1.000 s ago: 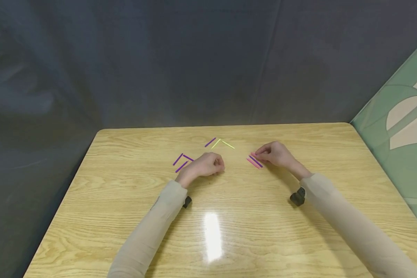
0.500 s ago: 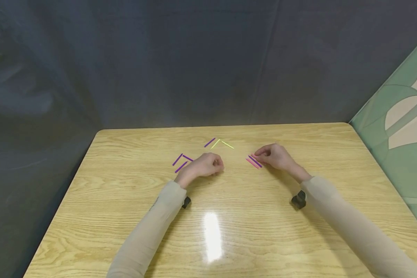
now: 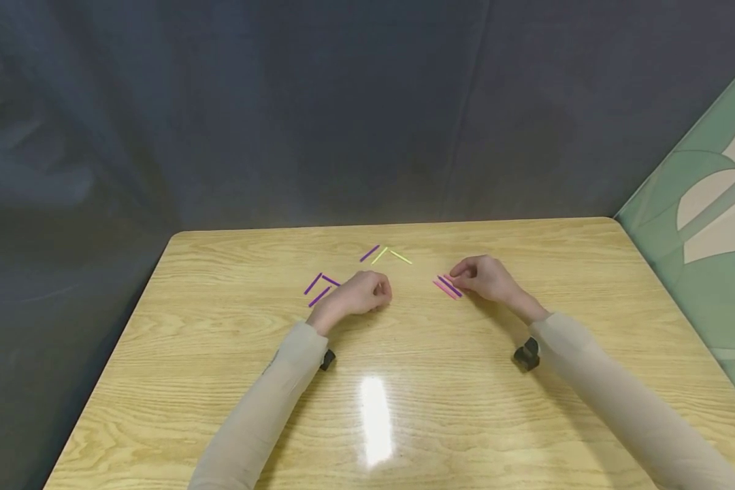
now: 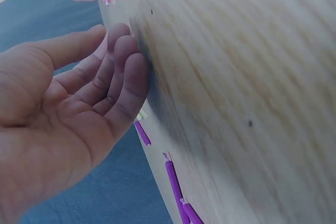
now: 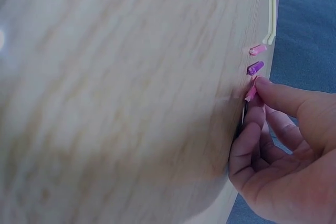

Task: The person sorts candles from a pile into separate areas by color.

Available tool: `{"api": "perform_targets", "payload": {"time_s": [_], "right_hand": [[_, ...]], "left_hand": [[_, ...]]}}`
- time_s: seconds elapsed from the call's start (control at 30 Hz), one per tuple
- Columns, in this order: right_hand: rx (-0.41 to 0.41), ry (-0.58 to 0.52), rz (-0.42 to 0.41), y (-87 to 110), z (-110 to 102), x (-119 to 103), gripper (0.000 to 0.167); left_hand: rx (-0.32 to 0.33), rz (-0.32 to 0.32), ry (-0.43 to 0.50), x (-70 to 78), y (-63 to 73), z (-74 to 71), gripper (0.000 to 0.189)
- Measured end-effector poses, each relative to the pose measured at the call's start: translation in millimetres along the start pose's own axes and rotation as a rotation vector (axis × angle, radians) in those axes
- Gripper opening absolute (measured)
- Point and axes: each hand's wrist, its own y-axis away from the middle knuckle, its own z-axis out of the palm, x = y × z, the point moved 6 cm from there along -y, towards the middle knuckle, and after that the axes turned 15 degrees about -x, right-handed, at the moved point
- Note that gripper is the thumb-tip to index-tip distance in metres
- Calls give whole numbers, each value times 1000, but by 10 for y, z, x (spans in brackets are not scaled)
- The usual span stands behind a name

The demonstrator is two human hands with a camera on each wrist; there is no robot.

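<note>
My right hand (image 3: 488, 279) pinches a thin pink candle (image 5: 251, 93) between thumb and fingertips, low over the table. Beside it lie a purple candle (image 3: 450, 286) and another pink candle (image 3: 445, 290), side by side and slanting alike. My left hand (image 3: 360, 292) rests near the middle of the table, its fingers loosely curled with nothing in them, as the left wrist view shows. Next to that hand's wrist are three purple candles, one (image 3: 313, 284) at the outer left, one (image 3: 319, 297) nearer me, and one (image 3: 331, 280) partly behind the hand.
Farther back on the wooden table (image 3: 251, 395), two pale yellow candles (image 3: 379, 256) form an open peak, with a purple candle (image 3: 369, 253) to their left. A dark curtain (image 3: 343, 116) hangs behind the table; a green patterned panel (image 3: 710, 224) stands at right.
My right hand has eased slightly toward me at the pink candle, still pinching it. My left hand and the candles on the table keep their places.
</note>
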Motion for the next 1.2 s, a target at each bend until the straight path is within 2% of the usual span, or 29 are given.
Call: {"api": "perform_targets", "payload": {"time_s": [0.23,0.53,0.77,1.0,1.13,1.2], "right_hand": [[-10,-8,1,-17,17,-5,11],[-17,-15,26,-40,23,45,11],[-11,-2,22,-14,-11,76,11],[5,-34,23,32,-9,44,16],[63,-45,-34,53,19,-36,16],[109,-25,-77,58,30,-98,17]], "left_hand": [[40,34,-27,-13,17,-65,12],[110,34,-62,-12,91,-194,11],[209,59,-122,-22,126,-336,11],[296,49,-83,-94,159,-368,18],[381,19,-93,-137,230,-359,25],[428,2,-126,-154,273,-354,29]]}}
